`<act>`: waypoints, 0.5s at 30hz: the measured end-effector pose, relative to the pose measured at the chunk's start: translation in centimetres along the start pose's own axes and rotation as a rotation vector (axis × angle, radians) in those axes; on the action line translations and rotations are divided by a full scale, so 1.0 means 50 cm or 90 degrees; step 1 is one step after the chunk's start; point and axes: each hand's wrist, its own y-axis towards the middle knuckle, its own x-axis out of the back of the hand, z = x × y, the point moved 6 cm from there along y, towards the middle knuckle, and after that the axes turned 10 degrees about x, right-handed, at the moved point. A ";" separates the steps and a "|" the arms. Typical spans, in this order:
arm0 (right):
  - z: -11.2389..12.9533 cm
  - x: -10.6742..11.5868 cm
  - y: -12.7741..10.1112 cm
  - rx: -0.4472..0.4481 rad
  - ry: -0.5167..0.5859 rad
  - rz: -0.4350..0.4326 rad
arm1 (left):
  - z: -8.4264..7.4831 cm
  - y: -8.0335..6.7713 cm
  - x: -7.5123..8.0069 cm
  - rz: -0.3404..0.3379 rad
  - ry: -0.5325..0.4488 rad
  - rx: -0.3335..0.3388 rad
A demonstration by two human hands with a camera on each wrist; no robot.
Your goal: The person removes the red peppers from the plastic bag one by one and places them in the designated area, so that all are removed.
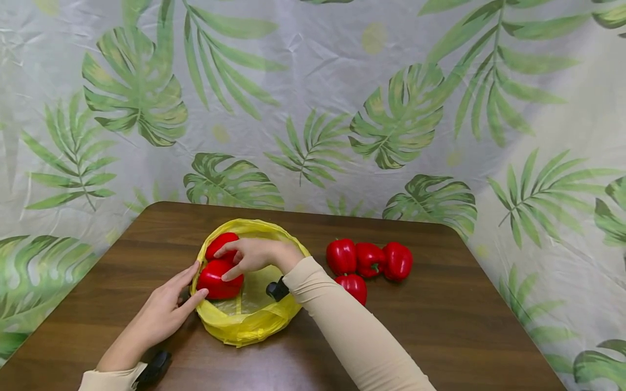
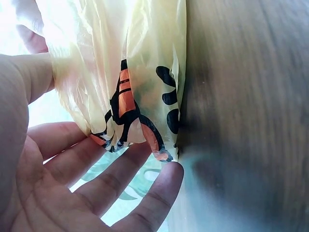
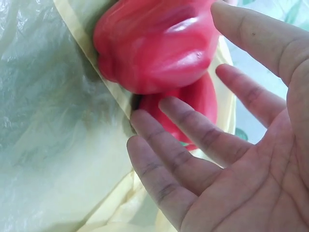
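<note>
A yellow plastic bag [image 1: 259,328] stands on the table with its mouth spread wide and its rim rolled. Inside, at its left side, lie two red bell peppers, the nearer bell pepper [image 1: 220,282] and the farther bell pepper [image 1: 222,244]. Over them, within the bag's mouth, is my right hand [image 1: 251,254]; its fingers are spread in the right wrist view and grip nothing. My left hand [image 1: 163,309] rests against the bag's left outer side with loosely extended fingers. The left wrist view shows the bag's printed wall [image 2: 145,96] beside those fingers.
Right of the bag, several more red bell peppers sit close together on the table, among them a right-hand pepper [image 1: 398,262] and a front pepper [image 1: 353,288], partly behind my right sleeve [image 1: 337,320]. A leaf-patterned curtain [image 1: 313,108] hangs behind the brown table [image 1: 440,326].
</note>
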 end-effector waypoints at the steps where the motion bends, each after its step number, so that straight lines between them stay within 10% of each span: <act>1: 0.000 -0.001 0.001 0.000 -0.004 0.000 | 0.000 0.000 0.000 0.000 0.000 0.000; 15: 0.002 -0.019 0.019 -0.007 0.032 0.004 | 0.000 -0.001 -0.002 0.005 -0.008 0.007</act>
